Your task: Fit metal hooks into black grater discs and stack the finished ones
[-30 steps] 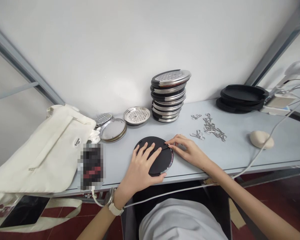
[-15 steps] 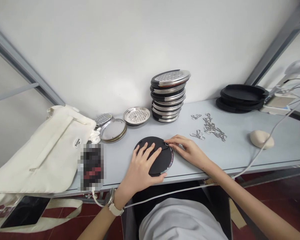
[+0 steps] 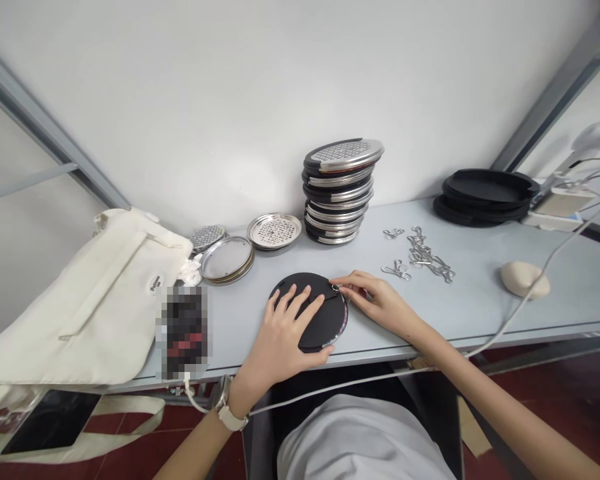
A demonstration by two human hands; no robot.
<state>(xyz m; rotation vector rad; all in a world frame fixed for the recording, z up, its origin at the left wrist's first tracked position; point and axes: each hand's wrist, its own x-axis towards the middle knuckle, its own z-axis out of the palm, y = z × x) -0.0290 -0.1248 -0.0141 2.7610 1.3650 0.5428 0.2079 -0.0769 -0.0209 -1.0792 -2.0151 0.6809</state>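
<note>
A round black disc [image 3: 305,325] lies on the table close to its front edge, with a colourful strip along its right rim. My left hand [image 3: 286,333] rests on top with its fingers spread, the thumb at the disc's lower rim. At the upper right rim, my right hand [image 3: 373,297] pinches a small metal clip [image 3: 335,288]. Only a loop of this clip shows; my fingertips cover the rest. Several similar wire clips [image 3: 427,257] are scattered right of my right hand.
Behind the disc leans a tall stack of discs with perforated metal faces [image 3: 339,193]. Metal plates [image 3: 227,260] stand left of it. Black round covers [image 3: 487,190] are at the back right, near a beige mouse [image 3: 525,279] and a white cable [image 3: 510,327]. A cream bag [image 3: 100,300] occupies the left.
Both hands keep almost the same pose on the disc. The loop of the clip shows slightly more clearly at my right fingertips. The whole view has shifted a little.
</note>
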